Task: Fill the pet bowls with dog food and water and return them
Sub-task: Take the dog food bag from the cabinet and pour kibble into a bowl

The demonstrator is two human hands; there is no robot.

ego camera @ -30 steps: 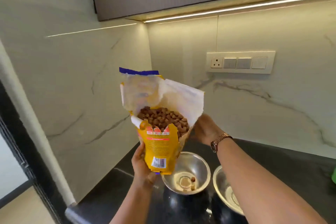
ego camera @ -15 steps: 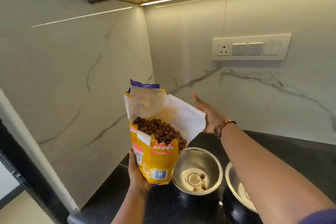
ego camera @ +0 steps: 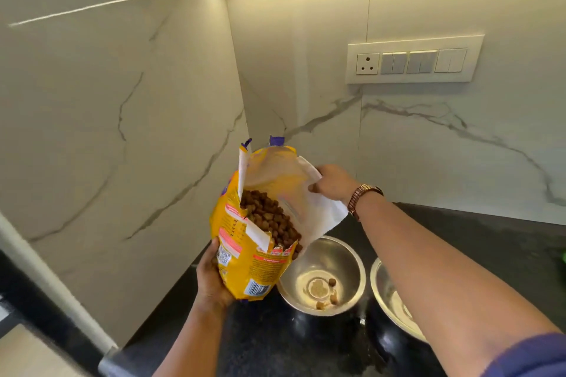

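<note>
A yellow dog food bag (ego camera: 245, 254) with a torn-open top is tilted to the right over a steel bowl (ego camera: 346, 257). Brown kibble (ego camera: 269, 220) fills the bag up to its lower lip. My left hand (ego camera: 211, 281) grips the bag's bottom from below. My right hand (ego camera: 332, 182) pinches the white inner flap at the bag's upper right edge. The bowl stands on the black counter and holds three kibble pieces (ego camera: 329, 294). A second steel bowl (ego camera: 386, 297) stands right of it, largely hidden behind my right forearm.
The black counter (ego camera: 490, 242) runs into a corner of white marble walls. A switch panel with a socket (ego camera: 413, 60) is on the back wall. The counter's left edge (ego camera: 122, 355) drops off beside a dark frame. Something green (ego camera: 563, 259) shows at the right edge.
The bag has dropped and tipped further right toward the bowl. My right hand, open beside the bag half a second ago, has closed on the white flap.
</note>
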